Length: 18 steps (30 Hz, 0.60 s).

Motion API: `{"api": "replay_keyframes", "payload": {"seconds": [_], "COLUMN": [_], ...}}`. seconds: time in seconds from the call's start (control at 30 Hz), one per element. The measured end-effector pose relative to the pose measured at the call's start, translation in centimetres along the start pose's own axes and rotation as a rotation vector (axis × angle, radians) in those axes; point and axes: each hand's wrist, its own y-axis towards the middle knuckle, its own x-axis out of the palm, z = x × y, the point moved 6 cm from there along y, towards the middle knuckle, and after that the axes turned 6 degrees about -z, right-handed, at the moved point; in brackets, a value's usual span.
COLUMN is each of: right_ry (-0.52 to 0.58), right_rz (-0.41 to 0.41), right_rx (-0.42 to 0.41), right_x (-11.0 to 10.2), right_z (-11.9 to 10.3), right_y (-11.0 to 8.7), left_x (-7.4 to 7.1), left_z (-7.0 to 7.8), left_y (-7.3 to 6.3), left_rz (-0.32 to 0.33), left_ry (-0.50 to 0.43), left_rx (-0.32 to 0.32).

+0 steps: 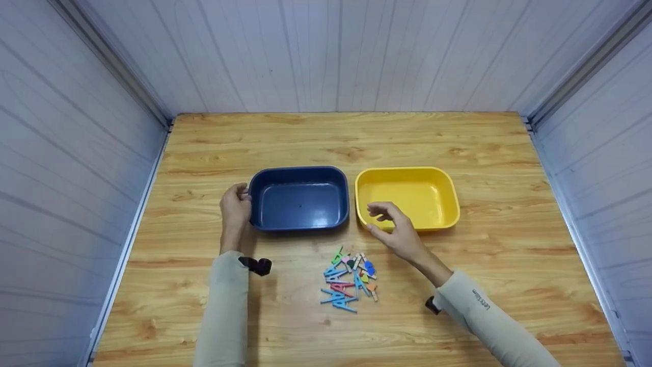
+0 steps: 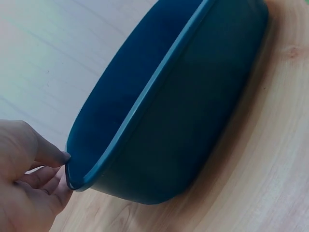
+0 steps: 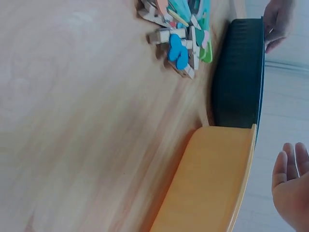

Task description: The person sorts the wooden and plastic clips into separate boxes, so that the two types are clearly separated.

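Observation:
At its left end, the dark blue plastic basin (image 1: pixel 299 229) is held by my left hand (image 1: pixel 236 206). In the left wrist view the thumb (image 2: pixel 60 155) lies at the rim's corner and the other fingers sit below it on the outside. My right hand (image 1: pixel 400 232) hovers over the front left part of the yellow plastic basin (image 1: pixel 448 216), fingers loosely bent with nothing between them. Both basins stand side by side, with no objects visible inside. In front of them lies a loose heap of clothespins (image 1: pixel 336 288), several blue, others red, green or wooden with coloured shapes.
The wood-grain table (image 1: pixel 168 244) carries the basins and the heap. Pale panel walls (image 1: pixel 326 56) rise behind it and along both sides. Each sleeve (image 1: pixel 479 311) bears a small black device near the wrist.

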Motion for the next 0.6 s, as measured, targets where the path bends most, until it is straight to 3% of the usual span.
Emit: {"api": "replay_keyframes", "payload": {"seconds": [0.4,0.6], "right_ry": [-0.011,-0.047], "right_rz": [-0.057,-0.105], "right_rx": [-0.109,-0.121], "right_x": [2.6,4.9], "right_z": [0.3,3.2], "right_y": [-2.4,-3.5], "left_x": [-0.1,-0.1], "left_z": [-0.2,-0.2], "left_y": [0.1,0.1], "left_rz": [-0.081,-0.078], "left_ry": [0.017,0.006], "left_rx": [-0.066,-0.069]}}
